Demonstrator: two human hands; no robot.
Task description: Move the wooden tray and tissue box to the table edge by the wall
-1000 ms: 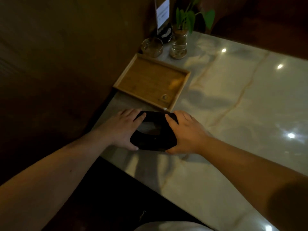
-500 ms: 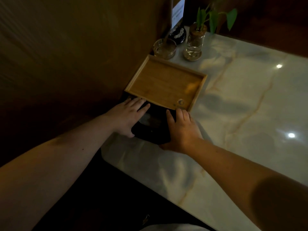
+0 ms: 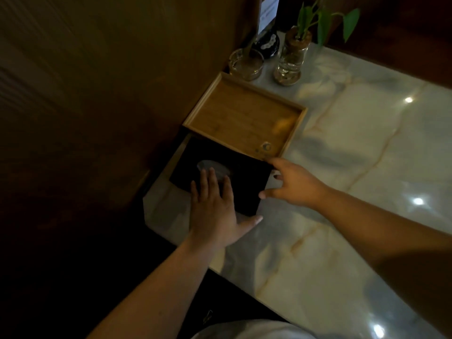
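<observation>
The wooden tray lies flat on the marble table, its left side against the brown wall. Directly in front of it sits the black tissue box, touching the tray's near rim, with a pale oval opening on top. My left hand rests flat on the box's near part, fingers spread and pointing towards the opening. My right hand is at the box's right side, fingers apart, forefinger touching the tray's near right corner and thumb at the box's edge.
A glass ashtray and a glass vase with a green plant stand beyond the tray, near a dark stand holding a white card. The wooden wall runs along the table's left. The table's near left corner lies beside the box.
The tissue box has slid forward and left until it meets the tray by the wall. Both hands have let go of its sides; the left now lies flat on top, the right has opened.
</observation>
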